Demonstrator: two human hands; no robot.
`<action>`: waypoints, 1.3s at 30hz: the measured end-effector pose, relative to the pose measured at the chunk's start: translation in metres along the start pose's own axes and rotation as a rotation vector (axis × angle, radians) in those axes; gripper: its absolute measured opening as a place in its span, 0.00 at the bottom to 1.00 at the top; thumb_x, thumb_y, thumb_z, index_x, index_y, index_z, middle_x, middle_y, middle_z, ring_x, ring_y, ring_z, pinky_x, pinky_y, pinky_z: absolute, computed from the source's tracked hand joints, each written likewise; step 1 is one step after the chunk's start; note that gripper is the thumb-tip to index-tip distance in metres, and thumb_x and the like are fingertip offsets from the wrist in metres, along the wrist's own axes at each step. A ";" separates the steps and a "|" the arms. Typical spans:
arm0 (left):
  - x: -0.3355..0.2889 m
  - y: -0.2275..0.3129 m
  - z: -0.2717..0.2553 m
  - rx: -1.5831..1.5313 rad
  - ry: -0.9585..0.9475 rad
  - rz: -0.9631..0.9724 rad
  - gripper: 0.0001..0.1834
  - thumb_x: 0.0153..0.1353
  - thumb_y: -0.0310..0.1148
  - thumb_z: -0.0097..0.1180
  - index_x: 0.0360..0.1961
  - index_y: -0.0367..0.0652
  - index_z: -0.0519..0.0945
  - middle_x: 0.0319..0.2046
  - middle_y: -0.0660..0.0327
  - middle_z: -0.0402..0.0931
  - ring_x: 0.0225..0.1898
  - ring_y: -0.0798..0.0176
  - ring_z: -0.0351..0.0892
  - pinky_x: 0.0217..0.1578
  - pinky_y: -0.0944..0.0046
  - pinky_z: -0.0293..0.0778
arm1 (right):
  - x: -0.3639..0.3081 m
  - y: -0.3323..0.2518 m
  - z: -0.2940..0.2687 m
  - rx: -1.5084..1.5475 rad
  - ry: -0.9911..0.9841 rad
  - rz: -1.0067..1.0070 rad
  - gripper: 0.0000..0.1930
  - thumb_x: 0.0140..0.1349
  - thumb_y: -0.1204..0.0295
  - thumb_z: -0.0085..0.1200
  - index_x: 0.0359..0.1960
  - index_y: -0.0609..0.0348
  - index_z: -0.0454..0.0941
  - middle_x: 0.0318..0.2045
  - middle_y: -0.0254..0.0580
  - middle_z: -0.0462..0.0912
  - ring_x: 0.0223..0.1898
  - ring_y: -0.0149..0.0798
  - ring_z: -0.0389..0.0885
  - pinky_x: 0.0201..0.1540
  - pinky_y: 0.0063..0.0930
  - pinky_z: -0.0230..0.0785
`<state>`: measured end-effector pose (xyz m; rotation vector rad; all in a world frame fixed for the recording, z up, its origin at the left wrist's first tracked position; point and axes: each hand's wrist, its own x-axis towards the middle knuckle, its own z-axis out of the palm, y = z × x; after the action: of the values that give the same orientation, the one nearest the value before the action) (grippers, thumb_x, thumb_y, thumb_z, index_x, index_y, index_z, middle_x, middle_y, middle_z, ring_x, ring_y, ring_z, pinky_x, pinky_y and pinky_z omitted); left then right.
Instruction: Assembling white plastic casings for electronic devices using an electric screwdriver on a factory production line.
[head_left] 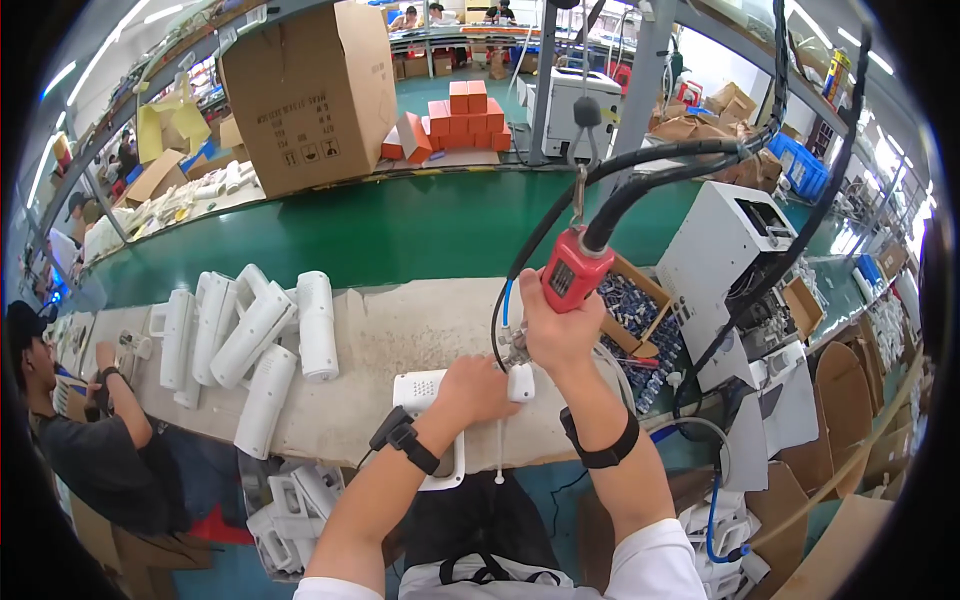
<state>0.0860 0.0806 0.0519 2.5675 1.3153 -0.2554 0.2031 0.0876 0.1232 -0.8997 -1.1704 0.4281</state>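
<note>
- So, our right hand [562, 325] has fingers clamped round a boxy red cabled tool [578, 268]
- Our left hand [477, 388] pins its fingers on a white plastic housing [412, 391]

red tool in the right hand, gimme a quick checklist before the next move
1. Red tool in hand: ok, the right hand is closed around it.
2. Tool hung up: ok, metal hook above it.
3. White housing steadied: ok, the left hand lies over it.
4. Tool's tip seated: cannot tell, contact hidden.
5. Black cable well clear: likely not ok, it loops down close to the left hand.
</note>
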 end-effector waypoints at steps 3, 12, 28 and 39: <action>-0.004 0.001 0.001 -0.036 0.049 -0.008 0.30 0.49 0.58 0.57 0.40 0.41 0.81 0.41 0.52 0.79 0.42 0.51 0.81 0.44 0.55 0.76 | 0.000 -0.010 -0.003 0.040 -0.006 0.004 0.06 0.60 0.74 0.59 0.29 0.62 0.76 0.17 0.28 0.75 0.17 0.21 0.71 0.20 0.17 0.62; -0.005 0.001 0.004 -0.022 0.096 -0.010 0.30 0.47 0.56 0.60 0.40 0.39 0.79 0.39 0.52 0.79 0.41 0.52 0.80 0.42 0.55 0.75 | 0.007 -0.043 -0.016 0.103 0.085 -0.042 0.04 0.59 0.79 0.57 0.32 0.64 0.74 0.17 0.32 0.75 0.15 0.24 0.72 0.18 0.17 0.61; -0.031 0.012 0.010 0.079 0.510 0.087 0.35 0.39 0.54 0.68 0.41 0.38 0.75 0.36 0.56 0.77 0.39 0.54 0.78 0.41 0.58 0.71 | 0.004 -0.136 -0.064 0.136 0.106 -0.091 0.05 0.60 0.80 0.54 0.35 0.68 0.72 0.14 0.35 0.73 0.12 0.26 0.70 0.13 0.17 0.58; -0.087 -0.014 0.003 -0.107 0.621 -0.157 0.48 0.38 0.56 0.71 0.55 0.33 0.69 0.45 0.45 0.75 0.46 0.44 0.76 0.52 0.52 0.69 | -0.012 -0.138 -0.066 0.147 0.059 -0.033 0.06 0.58 0.81 0.55 0.36 0.67 0.72 0.15 0.35 0.73 0.13 0.26 0.71 0.14 0.17 0.58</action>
<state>0.0236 0.0204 0.0700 2.5454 1.6683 0.6200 0.2386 -0.0281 0.2172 -0.7594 -1.0843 0.4520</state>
